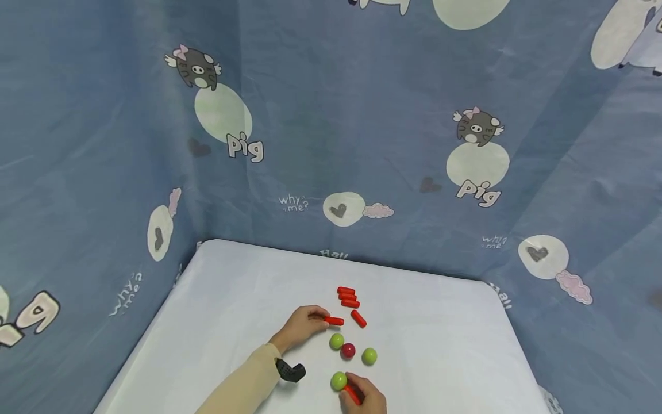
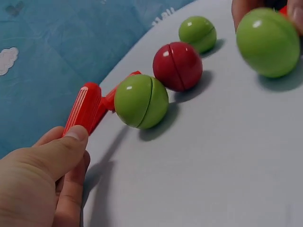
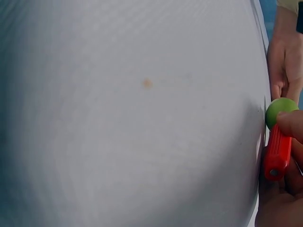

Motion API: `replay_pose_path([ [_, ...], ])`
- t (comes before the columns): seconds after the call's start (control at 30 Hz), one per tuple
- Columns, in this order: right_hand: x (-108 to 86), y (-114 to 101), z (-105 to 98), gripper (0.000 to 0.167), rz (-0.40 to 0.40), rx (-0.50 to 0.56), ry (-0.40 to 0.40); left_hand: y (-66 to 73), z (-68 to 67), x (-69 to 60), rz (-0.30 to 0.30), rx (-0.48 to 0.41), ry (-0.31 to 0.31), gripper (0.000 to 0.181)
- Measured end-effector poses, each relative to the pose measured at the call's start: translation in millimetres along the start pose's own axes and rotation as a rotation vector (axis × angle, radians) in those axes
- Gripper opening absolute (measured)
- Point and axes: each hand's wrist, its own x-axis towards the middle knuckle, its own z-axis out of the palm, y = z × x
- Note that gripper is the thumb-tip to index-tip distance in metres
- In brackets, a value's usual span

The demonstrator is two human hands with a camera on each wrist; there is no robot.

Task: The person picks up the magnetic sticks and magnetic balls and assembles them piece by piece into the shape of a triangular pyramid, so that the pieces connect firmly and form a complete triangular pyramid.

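Note:
My left hand point(image 1: 301, 326) pinches a short red ribbed plastic stick point(image 2: 82, 109) between thumb and fingers, just above the white table. Beside it lie a green ball point(image 2: 141, 101) with a seam and a seamed red ball point(image 2: 177, 66), close together; another green ball point(image 1: 369, 356) sits to their right. Nearer the front edge, my right hand point(image 1: 366, 397) grips a second red stick point(image 3: 278, 153), thumb along its top. A further green ball point(image 1: 338, 380) is right against that hand's fingertips; whether the fingers hold it too, I cannot tell.
Beyond the left hand, several red sticks lie on the table point(image 1: 434, 333): a row of three point(image 1: 347, 296) and one slanted red stick point(image 1: 358, 318). A blue printed curtain point(image 1: 331, 126) hangs around the back and sides. A black wrist strap point(image 1: 291, 371) sits on the left sleeve.

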Motion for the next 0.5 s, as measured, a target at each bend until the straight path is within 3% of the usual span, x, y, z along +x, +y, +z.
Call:
replay_pose_path([
  [0.2, -0.3, -2, 1, 0.041, 0.037, -0.027, 0.016, 0.2, -4.3, -22.1, -0.033, -0.068, 0.042, 0.023],
  [0.5, 1.0, -2, 4, 0.042, 0.048, -0.031, 0.021, -0.9, -1.2, -61.8, -0.036, -0.155, 0.127, 0.025],
])
